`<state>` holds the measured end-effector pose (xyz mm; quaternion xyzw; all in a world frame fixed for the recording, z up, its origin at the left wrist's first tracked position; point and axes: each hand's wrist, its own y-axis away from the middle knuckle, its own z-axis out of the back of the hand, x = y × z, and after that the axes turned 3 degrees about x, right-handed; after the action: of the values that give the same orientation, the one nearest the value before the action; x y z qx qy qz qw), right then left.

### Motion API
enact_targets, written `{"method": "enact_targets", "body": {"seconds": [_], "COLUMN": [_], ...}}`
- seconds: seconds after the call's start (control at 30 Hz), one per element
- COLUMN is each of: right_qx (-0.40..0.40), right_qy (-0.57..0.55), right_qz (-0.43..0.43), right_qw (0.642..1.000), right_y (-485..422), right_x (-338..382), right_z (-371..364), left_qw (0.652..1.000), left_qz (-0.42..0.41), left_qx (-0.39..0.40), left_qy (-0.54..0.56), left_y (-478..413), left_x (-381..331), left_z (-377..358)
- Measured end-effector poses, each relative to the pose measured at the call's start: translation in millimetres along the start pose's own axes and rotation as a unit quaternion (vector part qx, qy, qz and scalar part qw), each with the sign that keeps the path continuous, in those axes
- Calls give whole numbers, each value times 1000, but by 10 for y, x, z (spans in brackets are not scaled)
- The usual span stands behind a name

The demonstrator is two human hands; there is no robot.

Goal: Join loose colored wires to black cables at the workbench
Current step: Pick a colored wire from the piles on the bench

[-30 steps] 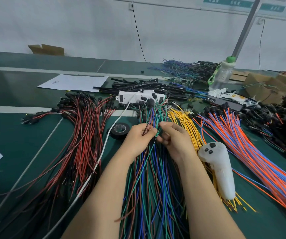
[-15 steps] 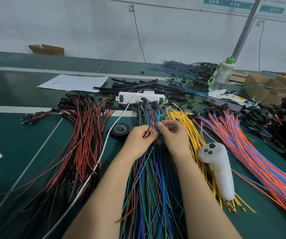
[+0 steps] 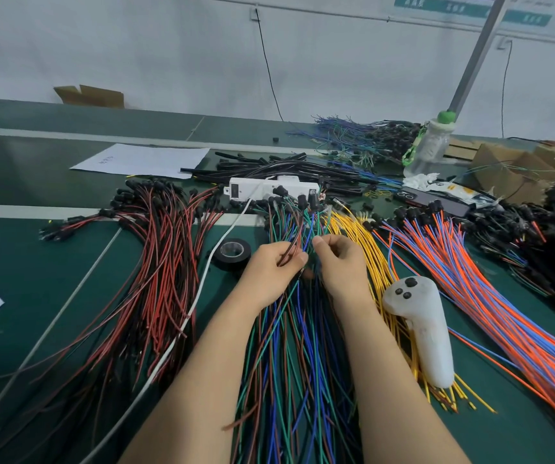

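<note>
A bundle of green, blue and brown wires (image 3: 289,356) with black connectors at its far end runs down the middle of the green bench. My left hand (image 3: 269,269) holds a few brown wires (image 3: 291,247) from it, pinched between thumb and fingers. My right hand (image 3: 339,262) sits just right of it, fingers curled, thumb and forefinger pinching thin green and blue strands of the same bundle. The two hands almost touch. Black cables (image 3: 289,169) lie in a pile behind a white power strip (image 3: 269,187).
Red-and-black wires (image 3: 155,262) spread at the left, yellow wires (image 3: 366,242) and orange-and-blue wires (image 3: 490,296) at the right. A white controller (image 3: 420,329) lies by my right forearm. A black tape roll (image 3: 232,252), a water bottle (image 3: 432,145) and cardboard boxes (image 3: 517,162) stand around.
Both hands have crept a little farther up the bundle toward the connectors. My right hand's thumb has risen and its fingers have regripped the strands; the left keeps the brown wires.
</note>
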<state>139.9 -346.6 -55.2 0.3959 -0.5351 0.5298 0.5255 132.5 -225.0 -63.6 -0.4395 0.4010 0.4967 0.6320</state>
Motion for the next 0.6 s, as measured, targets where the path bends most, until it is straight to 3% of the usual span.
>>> {"method": "enact_targets", "body": {"seconds": [0.27,0.4,0.47,0.53,0.6], "right_qx": [45,61,10,-77,-106], "right_qy": [-20,-88,-60,78,239], "right_qz": [21,29,26,7,-26], "right_qw": [999,994,998,994,965], "right_y": [24,21,2,-22,-28], "right_x": [81,143,158,157,144], "right_z": [8,45,112,209,283], "left_qw": [998,977,923,844,778], "left_qz": [24,66,66,48,30], "left_qx": [44,46,32,35,53], "left_qy": [47,200,378,533,626], "left_y": [35,58,64,74,101], "left_x": [-66,-151,-200,-232,-262], "left_z": [13,37,104,198,282]}}
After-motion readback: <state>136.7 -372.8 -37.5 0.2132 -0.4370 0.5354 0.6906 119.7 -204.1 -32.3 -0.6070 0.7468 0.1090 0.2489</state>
